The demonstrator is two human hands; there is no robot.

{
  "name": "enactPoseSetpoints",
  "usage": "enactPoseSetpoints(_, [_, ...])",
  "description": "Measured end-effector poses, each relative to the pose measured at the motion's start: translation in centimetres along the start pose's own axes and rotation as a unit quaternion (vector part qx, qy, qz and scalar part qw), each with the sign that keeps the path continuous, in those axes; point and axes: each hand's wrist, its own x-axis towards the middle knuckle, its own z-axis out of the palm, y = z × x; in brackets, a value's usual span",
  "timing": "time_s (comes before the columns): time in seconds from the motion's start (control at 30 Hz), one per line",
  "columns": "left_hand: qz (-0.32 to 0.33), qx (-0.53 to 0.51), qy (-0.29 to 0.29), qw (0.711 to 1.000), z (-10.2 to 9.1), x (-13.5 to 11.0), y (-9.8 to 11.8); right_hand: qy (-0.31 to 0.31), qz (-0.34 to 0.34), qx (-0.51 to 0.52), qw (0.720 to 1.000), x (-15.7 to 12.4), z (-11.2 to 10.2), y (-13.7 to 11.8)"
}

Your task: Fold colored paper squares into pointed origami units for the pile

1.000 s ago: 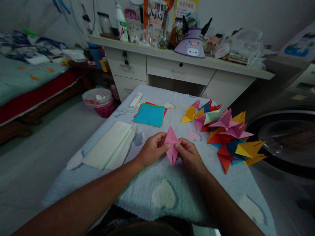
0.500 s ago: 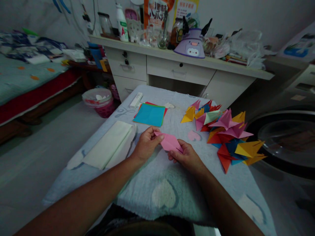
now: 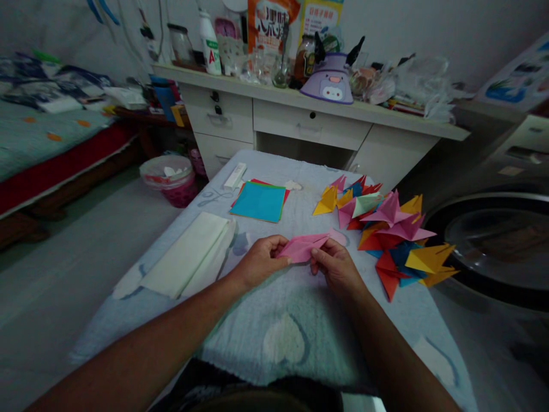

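A folded pink paper piece (image 3: 305, 246) lies nearly level between my two hands, just above the cloth-covered table (image 3: 283, 337). My left hand (image 3: 259, 265) pinches its left end with thumb and fingers closed. My right hand (image 3: 337, 268) grips its right part, fingers curled over the paper. To the right lies a heap of folded paper pieces (image 3: 388, 232) in pink, yellow, red and blue. A stack of flat coloured sheets (image 3: 259, 201), blue on top, sits farther back.
A folded white cloth (image 3: 189, 252) lies at the table's left. A white stick-shaped object (image 3: 235, 175) rests near the far edge. Behind stand a cluttered white desk (image 3: 309, 114), a pink bin (image 3: 170, 177) on the floor, a bed at left and a washing machine (image 3: 493, 240) at right.
The pink piece went from standing upright on its point to lying nearly flat, turned between both hands. Both hands kept hold and shifted slightly.
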Motion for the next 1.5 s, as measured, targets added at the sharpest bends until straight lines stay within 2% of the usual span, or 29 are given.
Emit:
enactPoseSetpoints(0.2, [0.007,0.071,-0.055,0.996,0.4,-0.5,-0.1,-0.023,0.011,-0.06,0.998,-0.3,0.4,-0.1])
enactPoseSetpoints(0.37, [0.015,0.01,-0.026,1.0,0.7,-0.4,-0.1,-0.064,0.022,-0.072,0.995,-0.6,0.8,-0.3])
enactPoseSetpoints(0.53, [-0.005,-0.022,-0.048,0.999,1.3,-0.3,-0.6,-0.026,-0.001,-0.144,0.989,-0.5,0.7,-0.2])
enactPoseSetpoints(0.6, [-0.006,-0.016,-0.039,0.999,1.5,-0.4,-0.8,-0.003,-0.034,-0.223,0.974,-0.5,0.6,-0.2])
enactPoseSetpoints(0.7, [0.024,0.078,-0.007,0.997,1.8,-0.8,-0.8,0.019,-0.108,-0.374,0.921,-0.3,0.4,-0.1])
enactPoseSetpoints(0.77, [0.057,0.197,0.008,0.979,1.9,-1.0,-0.6,0.031,-0.13,-0.466,0.875,-0.2,0.4,0.1])
enactPoseSetpoints(0.87, [0.103,0.376,0.017,0.921,2.0,-1.3,-0.4,0.054,-0.108,-0.57,0.813,-0.1,0.6,0.6])
enactPoseSetpoints(1.0, [0.153,0.504,0.024,0.85,1.9,-1.2,-0.5,0.082,-0.091,-0.634,0.764,-0.1,0.8,1.2])
enactPoseSetpoints(1.17, [0.242,0.575,-0.031,0.781,1.7,-1.3,-1.3,0.122,-0.085,-0.661,0.736,0.1,0.6,1.5])
enactPoseSetpoints(1.23, [0.27,0.586,-0.047,0.763,1.8,-1.4,-1.6,0.129,-0.084,-0.666,0.73,0.2,0.5,1.5])
enactPoseSetpoints(1.5, [0.287,0.611,-0.066,0.735,2.0,-1.8,-1.7,0.135,-0.05,-0.691,0.708,0.7,1.1,1.0])
